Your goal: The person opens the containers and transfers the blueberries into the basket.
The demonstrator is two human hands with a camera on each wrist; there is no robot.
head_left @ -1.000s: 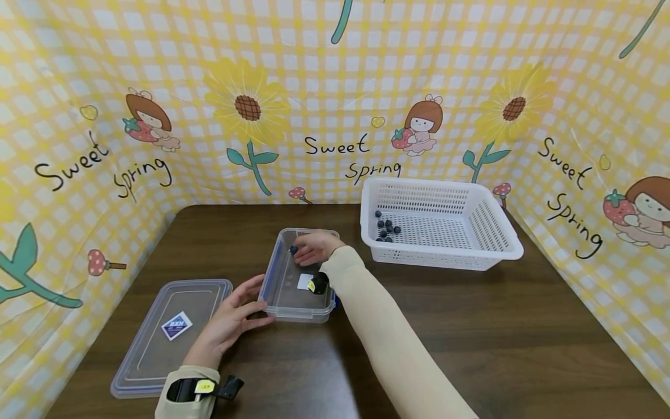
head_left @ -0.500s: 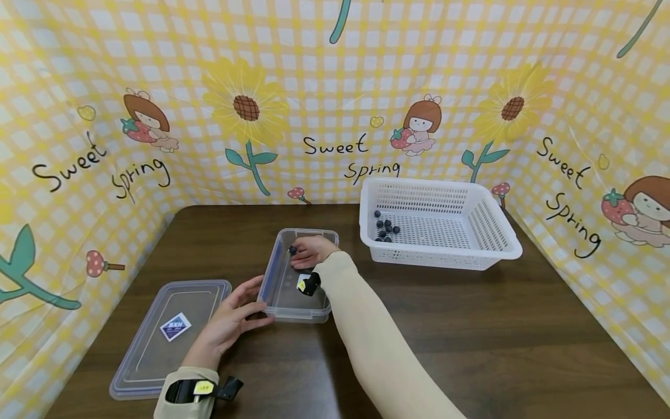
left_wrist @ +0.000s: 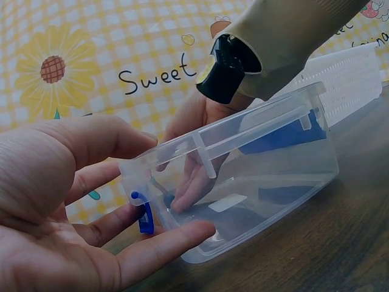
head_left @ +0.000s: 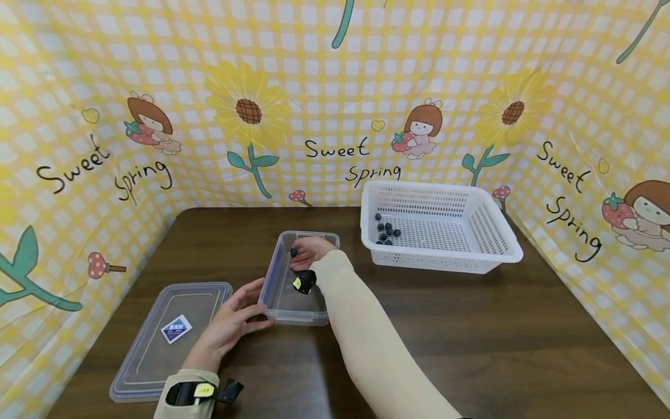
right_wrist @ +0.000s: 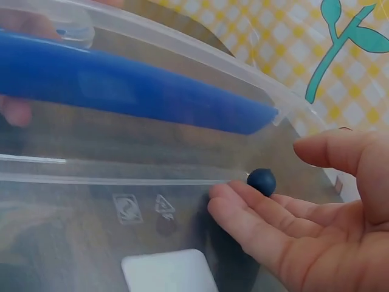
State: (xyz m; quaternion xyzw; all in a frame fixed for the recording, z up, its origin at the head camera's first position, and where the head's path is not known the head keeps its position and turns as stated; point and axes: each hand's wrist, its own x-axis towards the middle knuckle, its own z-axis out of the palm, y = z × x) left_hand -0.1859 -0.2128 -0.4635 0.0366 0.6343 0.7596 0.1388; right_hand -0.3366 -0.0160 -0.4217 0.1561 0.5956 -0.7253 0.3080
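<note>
A clear plastic food container [head_left: 309,317] with blue side clips stands on the table, its lid off. My left hand [head_left: 230,326] holds its near left corner, with the thumb at the rim and the other fingers spread round the walls. Inside the container is my right hand [head_left: 313,250], palm turned up in the right wrist view. A single blueberry [right_wrist: 262,182] lies against its fingertips, while the thumb stands apart from the berry. Also in the container is a white square label [right_wrist: 167,274]. The right sleeve covers part of the container's right side in the head view.
Left of the container lies its lid [head_left: 152,355] with a blue-and-white sticker, partly behind the left forearm. A white perforated basket [head_left: 434,261] stands at the back right, holding several blueberries [head_left: 388,226] at its left end. A yellow checked cloth surrounds the table [head_left: 471,349].
My right hand and wrist have shifted slightly left inside the container, the forearm with them. The blueberry at the fingertips, the left hand and the container have hardly moved.
</note>
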